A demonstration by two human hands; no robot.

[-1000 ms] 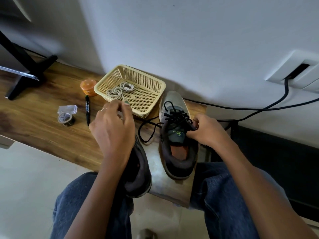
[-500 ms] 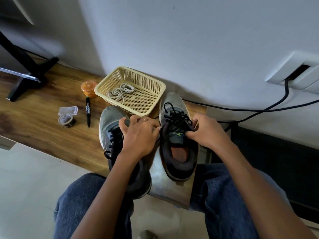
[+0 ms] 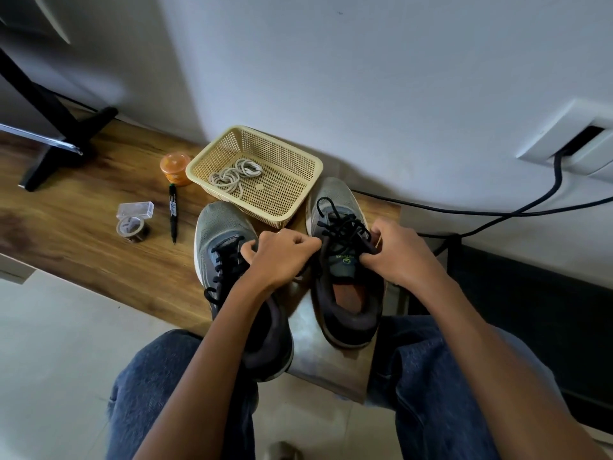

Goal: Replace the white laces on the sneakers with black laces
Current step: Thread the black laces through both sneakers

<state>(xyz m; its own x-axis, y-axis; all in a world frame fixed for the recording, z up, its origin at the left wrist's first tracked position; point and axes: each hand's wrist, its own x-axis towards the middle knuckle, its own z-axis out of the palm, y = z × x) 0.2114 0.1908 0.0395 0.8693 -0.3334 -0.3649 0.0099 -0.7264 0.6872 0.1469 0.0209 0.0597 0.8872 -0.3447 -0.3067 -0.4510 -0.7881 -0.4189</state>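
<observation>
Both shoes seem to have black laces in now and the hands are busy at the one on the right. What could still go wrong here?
The left sneaker has its heel past the bench edge, so a knock from the left hand might tip it off. The right hand is pulling the black lace on the right sneaker; a hard tug could shove it into the basket.

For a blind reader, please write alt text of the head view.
Both hands, left hand and right hand, pinch the black laces of the right sneaker. The left sneaker stands beside it; white laces lie in a basket.
</observation>
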